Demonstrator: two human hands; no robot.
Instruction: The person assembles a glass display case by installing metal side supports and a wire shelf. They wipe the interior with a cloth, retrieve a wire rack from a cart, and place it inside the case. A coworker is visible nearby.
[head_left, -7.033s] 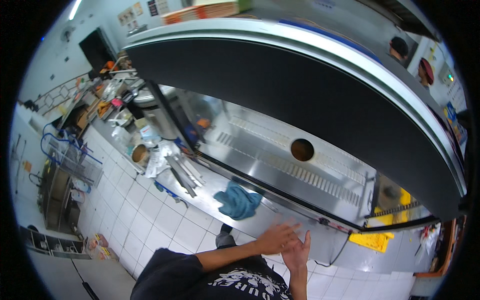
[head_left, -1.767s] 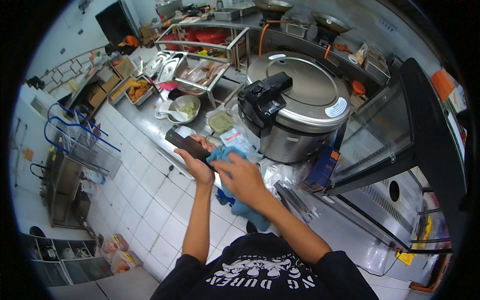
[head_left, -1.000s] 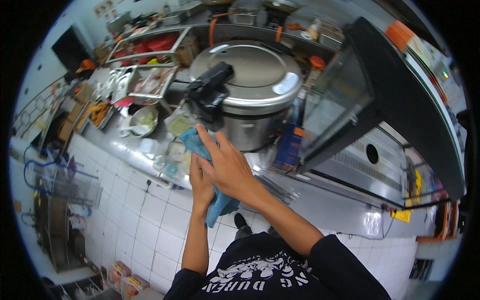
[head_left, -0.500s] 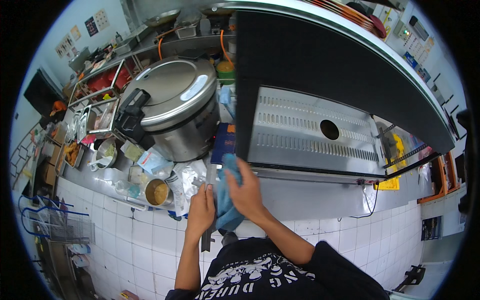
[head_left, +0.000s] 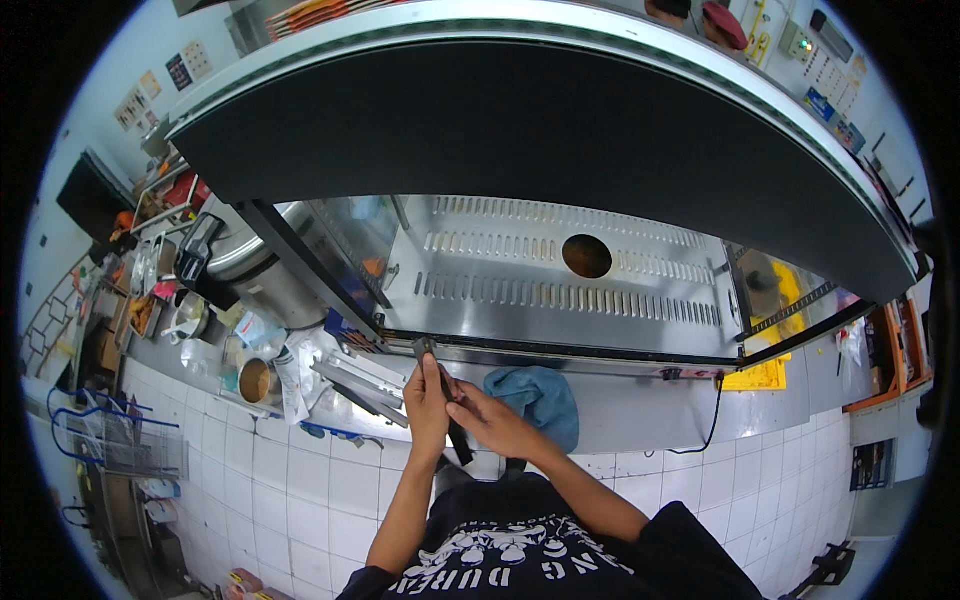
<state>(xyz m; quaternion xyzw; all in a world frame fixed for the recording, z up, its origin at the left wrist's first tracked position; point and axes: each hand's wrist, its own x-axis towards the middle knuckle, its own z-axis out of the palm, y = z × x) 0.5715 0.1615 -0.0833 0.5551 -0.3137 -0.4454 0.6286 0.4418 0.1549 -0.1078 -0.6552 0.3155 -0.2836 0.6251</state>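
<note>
My left hand (head_left: 428, 412) is closed around a narrow dark metal strip (head_left: 459, 443), held at a steep slant above the counter's front edge. The strip's upper end sticks out past the fingertips, close to the cabinet's lower front rail. My right hand (head_left: 492, 422) pinches the same strip around its middle, its fingers partly hidden. A crumpled blue cloth (head_left: 545, 402) lies on the counter just right of my hands, touched by neither. Several long metal strips (head_left: 362, 387) lie on the counter to the left.
A black-framed cabinet (head_left: 560, 120) with a slotted metal floor (head_left: 480, 290) stands in front of me. Left of it is a large lidded steel cooker (head_left: 285, 290). A steel pot (head_left: 258, 381) sits near the counter's left front edge. A black cord (head_left: 716, 420) hangs at the right.
The blue cloth has left my right hand and lies on the counter. Both hands now grip a dark strip. Metal strips now show on the counter at left. The view has shifted toward the cabinet.
</note>
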